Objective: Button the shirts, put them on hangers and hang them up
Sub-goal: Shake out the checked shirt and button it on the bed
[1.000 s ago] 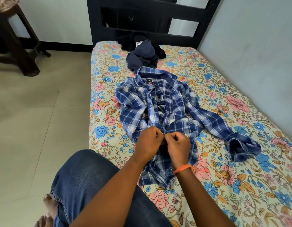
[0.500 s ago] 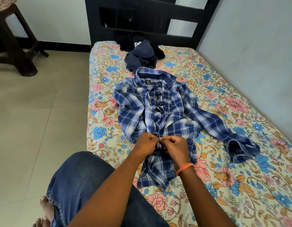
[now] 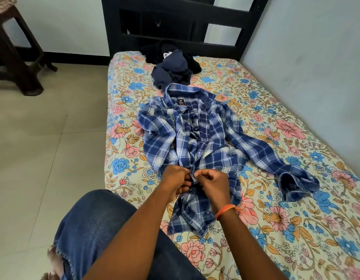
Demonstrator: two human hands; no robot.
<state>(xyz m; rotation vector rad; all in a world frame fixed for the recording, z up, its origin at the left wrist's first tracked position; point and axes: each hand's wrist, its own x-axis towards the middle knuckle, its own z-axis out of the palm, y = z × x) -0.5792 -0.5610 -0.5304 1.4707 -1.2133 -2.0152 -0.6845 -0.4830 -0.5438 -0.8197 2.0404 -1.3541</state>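
Note:
A blue and white plaid shirt (image 3: 197,138) lies face up on the floral bedsheet (image 3: 296,219), collar toward the headboard, one sleeve stretched out to the right. My left hand (image 3: 176,181) and my right hand (image 3: 213,183) sit side by side on the lower front placket, each pinching one edge of the shirt's opening. The fingertips meet at the placket, and the button between them is hidden. An orange band circles my right wrist.
A heap of dark navy and black clothes (image 3: 173,65) lies near the black headboard (image 3: 175,27). A dark wooden stool (image 3: 15,57) stands on the tiled floor at the left. My knee in blue jeans (image 3: 94,229) rests against the bed's edge. A wall runs along the right.
Both hands stay pinched on the placket with small finger movements, and they sit slightly farther up the shirt. The view has shifted a little.

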